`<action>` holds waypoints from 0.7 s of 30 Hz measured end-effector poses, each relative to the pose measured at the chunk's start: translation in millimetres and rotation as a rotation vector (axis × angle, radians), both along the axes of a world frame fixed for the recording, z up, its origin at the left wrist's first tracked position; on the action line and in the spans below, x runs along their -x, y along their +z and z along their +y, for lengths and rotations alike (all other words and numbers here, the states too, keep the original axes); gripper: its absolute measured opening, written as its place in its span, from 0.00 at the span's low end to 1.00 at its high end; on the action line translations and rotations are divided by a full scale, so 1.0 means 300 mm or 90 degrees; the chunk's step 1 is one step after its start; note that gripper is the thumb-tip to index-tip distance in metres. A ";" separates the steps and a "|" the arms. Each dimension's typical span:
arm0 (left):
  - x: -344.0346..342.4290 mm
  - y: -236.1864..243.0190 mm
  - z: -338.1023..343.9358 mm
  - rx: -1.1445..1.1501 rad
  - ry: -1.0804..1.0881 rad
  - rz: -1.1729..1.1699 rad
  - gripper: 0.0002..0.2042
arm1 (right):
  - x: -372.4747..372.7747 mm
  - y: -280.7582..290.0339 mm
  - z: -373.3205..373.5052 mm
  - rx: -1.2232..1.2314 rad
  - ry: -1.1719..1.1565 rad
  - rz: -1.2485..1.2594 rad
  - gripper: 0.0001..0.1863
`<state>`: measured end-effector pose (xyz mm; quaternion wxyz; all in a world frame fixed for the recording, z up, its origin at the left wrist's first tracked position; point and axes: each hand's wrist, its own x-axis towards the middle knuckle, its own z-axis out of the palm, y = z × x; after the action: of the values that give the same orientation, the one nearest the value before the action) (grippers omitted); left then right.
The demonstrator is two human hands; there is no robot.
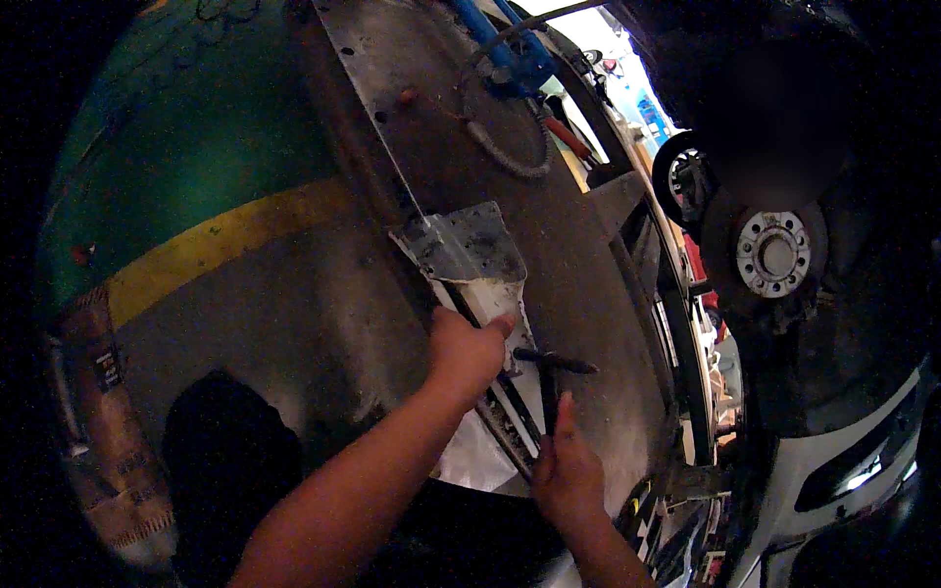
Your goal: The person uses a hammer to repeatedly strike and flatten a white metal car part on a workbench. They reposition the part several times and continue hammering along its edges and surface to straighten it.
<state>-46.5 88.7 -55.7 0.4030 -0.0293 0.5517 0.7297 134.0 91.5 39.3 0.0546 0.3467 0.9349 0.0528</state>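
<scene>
My left hand [470,355] is closed around the edge of a long metal body panel piece [500,294] and steadies it. The piece is pale, with dark channels along its length, and it widens into a scuffed grey plate [470,243] at its far end. It lies slanted on a brown metal surface [588,304], its near end running toward my body. In my right hand [571,480] is a hammer, gripped by its handle; the narrow dark hammer head [557,362] is beside the piece, just right of my left hand. Whether the head touches the piece I cannot tell.
A blue metal clamp or pulling device [520,64] with a ribbed hose [510,162] stands at the far edge. On the right is a bare wheel hub [774,255]. A yellow stripe [225,230] crosses the green floor [206,127]. A brown wrapped package [118,421] lies at left.
</scene>
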 end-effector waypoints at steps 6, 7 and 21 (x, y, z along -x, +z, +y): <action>-0.020 -0.015 0.036 -0.012 0.028 0.008 0.34 | -0.047 -0.101 0.065 -0.081 0.072 0.019 0.41; -0.012 0.002 0.019 0.001 0.009 0.009 0.34 | -0.025 -0.068 0.051 -0.033 0.028 -0.002 0.41; -0.018 -0.026 0.036 0.054 0.025 0.053 0.34 | -0.059 -0.042 0.012 -0.014 0.005 -0.011 0.38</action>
<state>-40.9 99.6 -63.6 0.3632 -0.0267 0.5979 0.7141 151.7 95.2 26.6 0.0587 0.3434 0.9350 0.0666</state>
